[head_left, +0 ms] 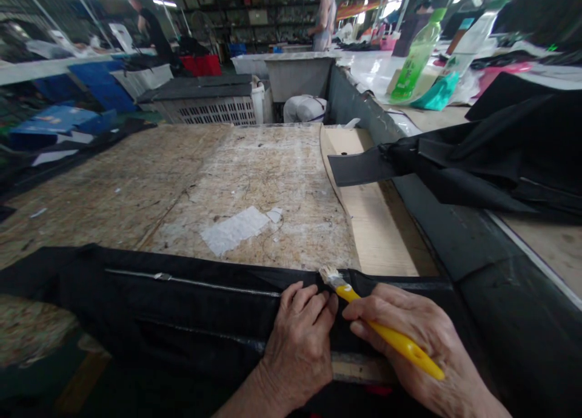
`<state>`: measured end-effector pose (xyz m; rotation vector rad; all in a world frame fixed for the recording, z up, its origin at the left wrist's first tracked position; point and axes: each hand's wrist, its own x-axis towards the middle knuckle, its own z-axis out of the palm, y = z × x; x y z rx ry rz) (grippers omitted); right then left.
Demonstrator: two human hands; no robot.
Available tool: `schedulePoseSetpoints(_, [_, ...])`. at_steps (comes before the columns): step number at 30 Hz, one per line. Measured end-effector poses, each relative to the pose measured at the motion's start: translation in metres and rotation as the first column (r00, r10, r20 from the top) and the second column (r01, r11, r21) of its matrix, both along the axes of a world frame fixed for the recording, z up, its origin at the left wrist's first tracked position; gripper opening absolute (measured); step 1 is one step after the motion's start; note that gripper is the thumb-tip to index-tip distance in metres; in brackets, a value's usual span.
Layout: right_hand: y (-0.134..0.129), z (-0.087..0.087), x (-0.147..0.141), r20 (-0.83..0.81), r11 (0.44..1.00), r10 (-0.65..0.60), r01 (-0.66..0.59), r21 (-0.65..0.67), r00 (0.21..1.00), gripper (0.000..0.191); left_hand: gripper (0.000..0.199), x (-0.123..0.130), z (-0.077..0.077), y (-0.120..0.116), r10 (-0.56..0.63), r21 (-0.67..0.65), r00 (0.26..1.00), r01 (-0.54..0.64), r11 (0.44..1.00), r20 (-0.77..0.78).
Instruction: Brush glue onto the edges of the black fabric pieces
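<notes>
The left hand (304, 342) and right hand (418, 321) are bare, with creased fingers (313, 309) and uncovered wrists (271, 384).

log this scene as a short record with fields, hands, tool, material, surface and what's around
left hand: left hand resting on black fabric
right hand: right hand gripping a brush by its yellow handle
brush tip: pale bristles at the fabric's far edge; contact hard to tell
material: black fabric with a silvery zipper, left of the left hand
surface: worn, stained board with a whitish scrap on it
right side: more black fabric piled up; green bottle beyond it
</notes>
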<state>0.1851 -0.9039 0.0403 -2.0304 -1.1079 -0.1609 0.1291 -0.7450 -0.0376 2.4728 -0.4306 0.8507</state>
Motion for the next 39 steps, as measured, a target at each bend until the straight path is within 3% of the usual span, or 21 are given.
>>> schedulePoseSetpoints(3, [0.006,0.0,0.0,0.02,0.999,0.035,-0.035,0.026,0.999,0.015,0.032,0.0,-0.002,0.0,-0.003,-0.013,1.0,0.003,1.0,0.011])
schedulePoseSetpoints(11, [-0.016,0.0,0.001,0.027,0.997,-0.068,0.069,-0.044,0.997,0.01,0.036,0.0,0.004,0.0,0.008,0.024,1.0,-0.008,1.0,-0.015])
schedulePoseSetpoints(16, [-0.003,-0.005,0.0,-0.009,0.999,0.043,-0.043,0.004,0.999,0.013,0.03,0.0,0.001,-0.001,0.0,-0.021,1.0,0.0,1.0,0.01])
schedulePoseSetpoints(22, [-0.011,-0.01,0.002,0.109,0.99,0.056,-0.042,-0.131,0.992,0.015,0.033,-0.001,-0.002,-0.001,0.009,0.015,1.0,-0.009,1.0,-0.007])
schedulePoseSetpoints(28, [0.002,-0.008,-0.003,0.075,0.99,0.132,-0.127,-0.069,0.988,0.02,0.026,0.0,0.0,-0.001,0.002,-0.031,0.998,0.0,1.0,0.062])
schedulePoseSetpoints(33, [-0.01,-0.01,0.004,0.113,0.993,0.059,-0.046,-0.107,0.992,0.016,0.032,-0.001,0.0,0.0,0.007,0.012,1.0,-0.007,1.0,0.001])
schedulePoseSetpoints(39, [-0.024,0.005,0.001,0.173,0.997,-0.04,0.052,-0.064,0.984,0.014,0.045,-0.002,0.003,0.001,-0.021,0.074,0.988,0.033,0.997,-0.151])
